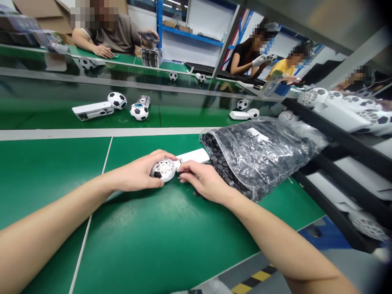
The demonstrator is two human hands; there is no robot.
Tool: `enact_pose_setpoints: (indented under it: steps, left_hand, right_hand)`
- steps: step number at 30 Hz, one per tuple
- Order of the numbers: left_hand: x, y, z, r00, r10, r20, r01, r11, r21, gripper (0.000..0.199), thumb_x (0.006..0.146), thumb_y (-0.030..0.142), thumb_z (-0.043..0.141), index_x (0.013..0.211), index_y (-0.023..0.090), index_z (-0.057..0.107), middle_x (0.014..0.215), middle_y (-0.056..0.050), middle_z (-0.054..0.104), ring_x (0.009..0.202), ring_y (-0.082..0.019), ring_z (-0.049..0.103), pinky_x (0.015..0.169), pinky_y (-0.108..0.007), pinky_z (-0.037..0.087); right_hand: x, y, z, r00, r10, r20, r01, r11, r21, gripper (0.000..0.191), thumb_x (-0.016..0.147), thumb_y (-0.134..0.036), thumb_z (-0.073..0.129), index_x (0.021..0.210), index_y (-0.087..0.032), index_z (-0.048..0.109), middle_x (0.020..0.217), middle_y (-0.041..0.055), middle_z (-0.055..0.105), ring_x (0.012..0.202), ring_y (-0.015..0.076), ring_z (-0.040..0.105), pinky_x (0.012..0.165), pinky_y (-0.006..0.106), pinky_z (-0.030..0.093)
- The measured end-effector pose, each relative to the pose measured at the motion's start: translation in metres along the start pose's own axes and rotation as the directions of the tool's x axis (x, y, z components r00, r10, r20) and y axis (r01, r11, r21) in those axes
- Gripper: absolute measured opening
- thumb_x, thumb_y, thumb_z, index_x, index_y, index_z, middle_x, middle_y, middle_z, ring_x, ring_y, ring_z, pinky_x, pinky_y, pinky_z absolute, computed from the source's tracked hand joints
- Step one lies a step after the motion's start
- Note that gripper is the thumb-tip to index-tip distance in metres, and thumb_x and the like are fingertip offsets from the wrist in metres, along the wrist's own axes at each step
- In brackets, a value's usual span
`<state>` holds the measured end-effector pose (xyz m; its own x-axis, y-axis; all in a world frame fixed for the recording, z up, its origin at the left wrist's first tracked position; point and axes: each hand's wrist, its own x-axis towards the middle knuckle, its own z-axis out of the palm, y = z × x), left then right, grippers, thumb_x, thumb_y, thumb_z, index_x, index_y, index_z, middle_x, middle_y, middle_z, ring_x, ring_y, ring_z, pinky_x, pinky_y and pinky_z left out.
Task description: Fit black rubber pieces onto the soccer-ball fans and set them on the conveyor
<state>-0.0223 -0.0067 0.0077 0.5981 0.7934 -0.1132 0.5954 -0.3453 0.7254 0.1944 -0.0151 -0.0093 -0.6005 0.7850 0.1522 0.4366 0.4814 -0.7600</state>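
A white device with a round football-patterned head and a flat white handle lies on the green table. The fingers of my left hand wrap round the head from the left. At the neck of the device is my right hand, its thumb and forefinger pinched together; what they hold, if anything, is too small to make out. Beside the handle, an open clear plastic bag full of small black parts lies on its side. A few black pieces show under my right hand.
Beyond the pale table edge, more football-headed devices lie on a green belt. Black racks with white devices stand at the right. Several people sit across the belt.
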Motion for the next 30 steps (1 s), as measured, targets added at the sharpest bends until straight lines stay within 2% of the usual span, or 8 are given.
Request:
enact_pose_setpoints:
  steps: [4,7,12,16,19,30]
  left_hand:
    - [0.0,0.004,0.0,1.0,-0.017,0.0,0.017,1.0,0.009,0.057,0.07,0.025,0.054,0.124,0.029,0.039,0.125,-0.001,0.043,0.104,-0.022,0.05,0.084,-0.03,0.041]
    - [-0.001,0.003,0.001,1.0,0.007,-0.01,-0.007,1.0,0.014,0.057,0.07,0.025,0.054,0.124,0.028,0.039,0.125,-0.002,0.042,0.107,-0.023,0.048,0.086,-0.03,0.041]
    - [-0.001,0.002,0.006,0.998,-0.014,-0.065,0.016,0.999,0.035,0.055,0.069,0.029,0.057,0.122,0.027,0.042,0.123,-0.003,0.044,0.107,-0.024,0.048,0.088,-0.033,0.041]
    - [0.0,0.009,0.015,0.982,-0.039,-0.185,0.056,0.995,0.088,0.058,0.065,0.044,0.063,0.117,0.025,0.047,0.12,-0.004,0.047,0.11,-0.027,0.045,0.092,-0.039,0.039]
    - [0.001,0.013,0.02,0.967,-0.037,-0.251,0.068,0.991,0.117,0.058,0.065,0.049,0.063,0.115,0.023,0.049,0.117,-0.006,0.049,0.109,-0.028,0.046,0.09,-0.041,0.04]
    - [0.005,0.012,0.023,0.957,-0.017,-0.29,0.051,0.992,0.112,0.05,0.068,0.047,0.063,0.108,0.021,0.051,0.11,-0.006,0.05,0.104,-0.026,0.048,0.089,-0.039,0.04]
  right_hand:
    - [0.002,0.0,0.0,0.985,-0.17,-0.031,0.167,0.982,-0.094,0.006,0.084,-0.016,0.051,0.085,-0.018,0.057,0.081,0.0014,0.062,0.079,0.0132,0.059,0.073,0.025,0.046]
    - [0.003,0.0,0.0,0.964,-0.26,-0.064,0.251,0.96,-0.122,0.005,0.084,-0.017,0.052,0.084,-0.018,0.057,0.085,0.0029,0.062,0.083,0.0142,0.057,0.077,0.027,0.045]
    - [0.003,0.001,0.001,0.966,-0.254,-0.058,0.243,0.959,-0.147,0.008,0.085,-0.016,0.05,0.087,-0.018,0.057,0.082,0.0031,0.061,0.079,0.014,0.056,0.073,0.027,0.045]
    - [0.003,0.001,0.003,0.96,-0.267,-0.083,0.256,0.959,-0.126,0.009,0.084,-0.014,0.051,0.085,-0.018,0.059,0.081,0.0026,0.063,0.078,0.0135,0.057,0.073,0.027,0.046]
    - [0.005,0.001,0.005,0.956,-0.272,-0.115,0.259,0.959,-0.115,0.009,0.083,-0.015,0.054,0.082,-0.018,0.062,0.081,0.0027,0.064,0.079,0.0138,0.058,0.075,0.027,0.046]
    - [0.016,0.005,0.01,0.957,-0.239,-0.167,0.234,0.971,-0.05,0.007,0.077,-0.012,0.061,0.074,-0.018,0.063,0.074,-0.0002,0.064,0.074,0.0128,0.058,0.073,0.026,0.046]
